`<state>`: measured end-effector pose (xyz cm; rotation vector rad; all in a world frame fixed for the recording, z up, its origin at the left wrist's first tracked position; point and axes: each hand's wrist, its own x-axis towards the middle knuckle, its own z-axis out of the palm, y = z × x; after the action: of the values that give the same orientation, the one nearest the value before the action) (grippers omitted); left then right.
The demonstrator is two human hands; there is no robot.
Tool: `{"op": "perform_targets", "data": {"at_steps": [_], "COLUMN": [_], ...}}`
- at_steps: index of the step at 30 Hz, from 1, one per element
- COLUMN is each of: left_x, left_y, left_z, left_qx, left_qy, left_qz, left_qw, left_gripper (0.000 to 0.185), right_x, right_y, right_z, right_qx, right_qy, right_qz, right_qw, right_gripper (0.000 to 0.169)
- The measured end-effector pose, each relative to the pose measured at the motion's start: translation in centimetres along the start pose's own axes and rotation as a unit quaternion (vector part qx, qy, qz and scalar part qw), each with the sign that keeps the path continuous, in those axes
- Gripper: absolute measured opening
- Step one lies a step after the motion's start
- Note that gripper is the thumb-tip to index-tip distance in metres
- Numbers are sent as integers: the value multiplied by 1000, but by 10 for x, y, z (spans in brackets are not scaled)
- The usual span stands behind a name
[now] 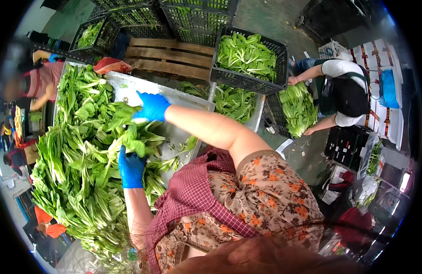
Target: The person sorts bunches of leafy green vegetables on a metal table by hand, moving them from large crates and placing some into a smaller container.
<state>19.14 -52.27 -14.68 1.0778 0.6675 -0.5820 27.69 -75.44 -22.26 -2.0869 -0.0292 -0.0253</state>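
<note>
A big heap of leafy greens (pixel 91 171) with pale stems covers the left part of the metal table (pixel 176 133) before me. My left hand (pixel 132 169), in a blue glove, is at the heap's near side with a small bunch of greens (pixel 134 142) in its grasp; leaves partly cover the fingers. Above it, my right hand (pixel 152 107), also blue-gloved, reaches across the table. Its thumb stands away from the fingers, and blurred leaves (pixel 125 114) touch the fingertips. Whether it grips them is unclear.
A black plastic crate (pixel 248 82) full of greens stands at the table's far right. Beyond it, a person (pixel 346 89) handles another crate of greens (pixel 298 109). A wooden pallet (pixel 170 60) and stacked crates (pixel 200 20) lie behind. At left is another person (pixel 43 82).
</note>
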Motion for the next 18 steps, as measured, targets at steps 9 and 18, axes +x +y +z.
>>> {"op": "perform_targets", "data": {"at_steps": [9, 18], "left_x": [14, -2], "left_y": [-10, -25], "left_z": [7, -22], "left_qx": [-20, -42], "left_qy": [33, -8], "left_qz": [-78, -42], "left_qw": [996, 998], "left_gripper": [57, 50], "right_x": [-42, -95], "right_y": [313, 272], "right_z": [-231, -123], "right_qx": [34, 294], "right_qy": [289, 304], "right_qz": [421, 305], "right_qw": [859, 853], "right_gripper": [63, 18]}}
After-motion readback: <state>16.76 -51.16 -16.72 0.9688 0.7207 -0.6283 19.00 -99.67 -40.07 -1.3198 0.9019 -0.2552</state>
